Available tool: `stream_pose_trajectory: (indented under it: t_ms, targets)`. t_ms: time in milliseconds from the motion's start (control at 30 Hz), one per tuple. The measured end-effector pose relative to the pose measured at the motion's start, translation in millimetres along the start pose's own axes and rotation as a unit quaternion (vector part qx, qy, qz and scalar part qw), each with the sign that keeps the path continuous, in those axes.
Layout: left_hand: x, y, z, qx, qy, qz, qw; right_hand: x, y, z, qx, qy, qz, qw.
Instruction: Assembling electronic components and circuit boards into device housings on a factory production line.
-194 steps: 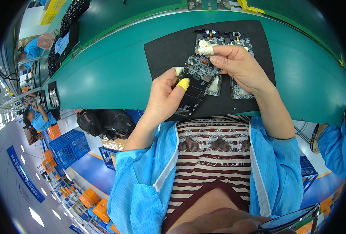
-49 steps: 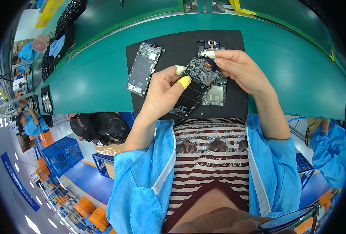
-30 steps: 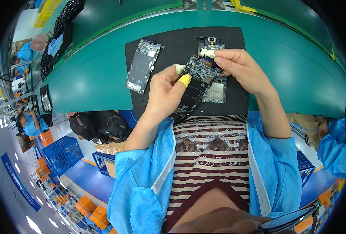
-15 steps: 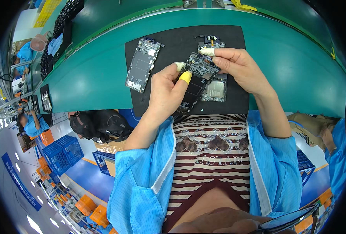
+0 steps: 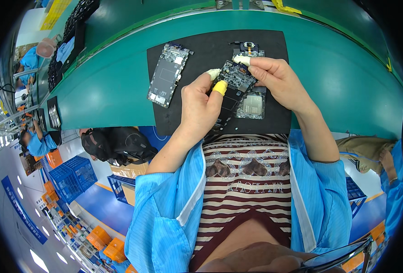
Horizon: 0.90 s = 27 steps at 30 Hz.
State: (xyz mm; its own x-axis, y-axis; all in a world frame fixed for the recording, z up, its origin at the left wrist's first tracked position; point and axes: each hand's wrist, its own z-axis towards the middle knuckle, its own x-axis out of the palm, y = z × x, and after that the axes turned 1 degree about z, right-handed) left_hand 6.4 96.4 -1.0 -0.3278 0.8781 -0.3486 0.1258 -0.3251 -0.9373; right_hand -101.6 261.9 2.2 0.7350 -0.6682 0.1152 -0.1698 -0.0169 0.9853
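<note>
A dark circuit board, tilted above the black mat, is gripped between my two hands. My left hand pinches its left edge, with a yellow finger cot on the thumb and a pale one on the index finger. At the board's upper right corner my right hand is closed, thumb and pale-covered index finger near a small connector. Beneath and behind it lies another board with a silvery metal plate, partly covered. A further circuit board lies flat at the mat's left.
The mat lies on a green table whose near edge runs along my body. A black backpack and blue crates are off to the left. A co-worker's hand and blue sleeve show at the far right.
My left hand has shifted slightly up and right along the board's edge. My right hand stays at the upper corner with little movement.
</note>
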Motion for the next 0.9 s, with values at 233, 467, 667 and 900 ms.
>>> stream_pose_trajectory:
  t_ms: [233,467,667,900]
  targets:
    - [0.7,-0.6,2.4,0.009,-0.01,0.013,1.0,-0.3,-3.1,0.1,-0.032,0.002,-0.032,0.999]
    - [5.3,-0.2,0.8,0.014,-0.028,-0.03,0.999,5.8,1.7,-2.3,-0.059,-0.034,-0.07,0.995]
    - [5.8,-0.6,2.4,0.024,-0.024,-0.017,0.999,5.7,3.7,-5.4,-0.089,-0.048,-0.154,0.983]
    - [3.4,5.6,0.7,0.022,-0.023,-0.016,0.999,-3.7,3.7,3.5,-0.096,0.062,-0.173,0.978]
